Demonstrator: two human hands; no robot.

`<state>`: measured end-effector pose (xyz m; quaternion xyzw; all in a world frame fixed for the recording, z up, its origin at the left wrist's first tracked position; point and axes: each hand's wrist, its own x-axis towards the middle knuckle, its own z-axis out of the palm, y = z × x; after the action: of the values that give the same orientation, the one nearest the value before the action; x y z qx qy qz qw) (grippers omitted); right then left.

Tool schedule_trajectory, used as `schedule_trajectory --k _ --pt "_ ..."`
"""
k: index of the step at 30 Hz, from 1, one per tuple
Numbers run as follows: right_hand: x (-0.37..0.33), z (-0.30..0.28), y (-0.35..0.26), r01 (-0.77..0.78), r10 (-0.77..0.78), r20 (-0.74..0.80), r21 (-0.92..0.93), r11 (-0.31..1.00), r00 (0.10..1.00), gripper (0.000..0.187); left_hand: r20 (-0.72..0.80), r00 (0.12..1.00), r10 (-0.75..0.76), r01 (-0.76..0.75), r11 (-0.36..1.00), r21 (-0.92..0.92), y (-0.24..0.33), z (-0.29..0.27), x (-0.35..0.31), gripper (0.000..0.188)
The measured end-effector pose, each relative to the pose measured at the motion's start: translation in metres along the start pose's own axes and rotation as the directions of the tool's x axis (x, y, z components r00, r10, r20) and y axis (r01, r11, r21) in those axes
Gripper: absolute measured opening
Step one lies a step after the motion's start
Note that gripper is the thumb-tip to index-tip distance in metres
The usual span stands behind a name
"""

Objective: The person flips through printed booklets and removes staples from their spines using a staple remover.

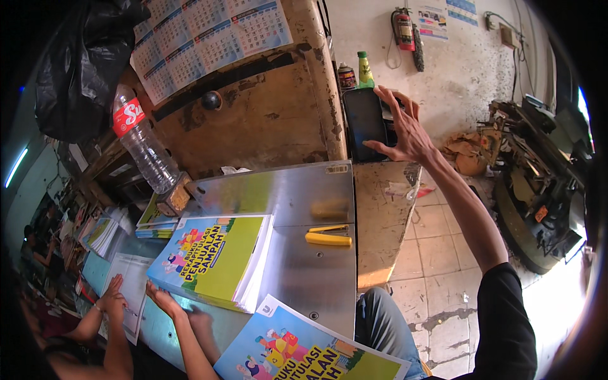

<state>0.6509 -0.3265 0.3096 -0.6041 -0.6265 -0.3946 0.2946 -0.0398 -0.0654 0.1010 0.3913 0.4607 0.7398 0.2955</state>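
My right hand (405, 130) reaches out with fingers spread and thumb apart. It hovers over or touches the edge of a dark, rounded rectangular object (365, 123), whose kind I cannot make out, beside the wooden cabinet. My left hand (166, 301) lies palm up with fingers stretched, at the near left corner of a thick stack of booklets (218, 253) with blue and green covers. Another such booklet (304, 348) lies closest to me, cut off by the lower edge. A yellow stapler (329, 236) rests on the metal tabletop (297, 272), right of the stack.
A plastic bottle (142, 139) stands on a small wooden block (173, 197). Behind rises a worn wooden cabinet (253, 117) with a calendar. At left, another person's hands (113, 294) rest on a white sheet (130, 272). A green bottle (365, 71) stands beyond the dark object.
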Motion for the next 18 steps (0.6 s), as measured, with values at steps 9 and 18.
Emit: schedule_trajectory --k 9,18 --pt "0.0014 -0.0045 -0.0050 0.009 -0.010 0.039 0.024 1.000 0.999 0.112 0.003 1.000 0.000 0.000 1.000 0.004 -0.0003 0.0004 -0.0004 0.050" --pt "-0.0014 0.0008 -0.0010 0.001 -0.001 -0.038 0.011 1.000 0.999 0.116 0.005 1.000 0.008 -0.008 1.000 -0.004 -0.0025 -0.0028 0.0010 0.050"
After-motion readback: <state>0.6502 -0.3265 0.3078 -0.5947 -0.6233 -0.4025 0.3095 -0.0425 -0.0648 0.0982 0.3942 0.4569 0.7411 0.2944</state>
